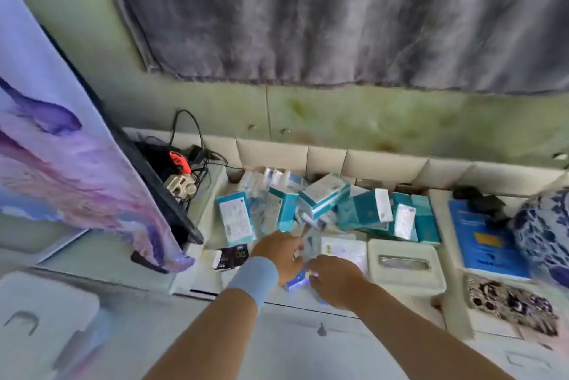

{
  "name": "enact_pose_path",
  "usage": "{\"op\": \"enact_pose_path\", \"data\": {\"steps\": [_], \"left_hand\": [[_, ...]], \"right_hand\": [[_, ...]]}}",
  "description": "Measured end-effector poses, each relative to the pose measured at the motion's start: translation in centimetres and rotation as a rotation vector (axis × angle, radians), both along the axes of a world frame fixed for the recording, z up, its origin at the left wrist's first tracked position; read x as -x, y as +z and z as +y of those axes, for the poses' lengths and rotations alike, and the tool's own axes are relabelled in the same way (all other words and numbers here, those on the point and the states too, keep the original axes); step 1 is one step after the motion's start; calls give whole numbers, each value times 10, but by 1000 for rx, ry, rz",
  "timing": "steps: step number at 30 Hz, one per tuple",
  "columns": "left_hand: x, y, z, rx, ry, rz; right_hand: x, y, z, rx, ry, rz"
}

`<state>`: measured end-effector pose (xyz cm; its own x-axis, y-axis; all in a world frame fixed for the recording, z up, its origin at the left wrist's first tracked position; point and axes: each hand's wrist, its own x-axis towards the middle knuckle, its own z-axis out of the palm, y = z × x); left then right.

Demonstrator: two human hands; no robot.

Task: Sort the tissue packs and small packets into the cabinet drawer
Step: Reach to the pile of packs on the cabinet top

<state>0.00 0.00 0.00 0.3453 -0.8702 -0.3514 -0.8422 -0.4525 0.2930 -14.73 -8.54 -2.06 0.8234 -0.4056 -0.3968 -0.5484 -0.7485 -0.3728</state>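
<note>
The open cabinet drawer (326, 155) holds several teal and white tissue packs (323, 193), piled unevenly from left to right. My left hand (278, 252), with a light blue wristband, reaches into the drawer's front part and grips a small pale packet (311, 236). Just right of it, my right hand (334, 282) lies palm down over a small blue-white packet (295, 282) at the drawer's front edge; its fingers are hidden, so the grip is unclear. The view is blurred.
A white lidded tissue box (406, 265) sits right of my hands. Further right lie a blue booklet (486, 244) and a blue-white patterned vase (545, 228). At the left are tangled black cables (191, 145), a dark screen edge and a purple printed cloth (61, 164).
</note>
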Motion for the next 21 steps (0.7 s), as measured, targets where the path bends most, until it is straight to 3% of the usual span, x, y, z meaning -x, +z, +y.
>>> {"op": "enact_pose_path", "data": {"steps": [5,12,17,21], "left_hand": [[14,-91,20,118,-38,-140],[29,-166,54,244,4,-218],[47,-193,97,38,8,-122],[47,-206,120,-70,-30,-118]], "right_hand": [[-4,-93,25,41,131,101],[10,-163,46,196,175,25],[36,-182,76,253,83,196],[44,-186,93,322,77,198]]}}
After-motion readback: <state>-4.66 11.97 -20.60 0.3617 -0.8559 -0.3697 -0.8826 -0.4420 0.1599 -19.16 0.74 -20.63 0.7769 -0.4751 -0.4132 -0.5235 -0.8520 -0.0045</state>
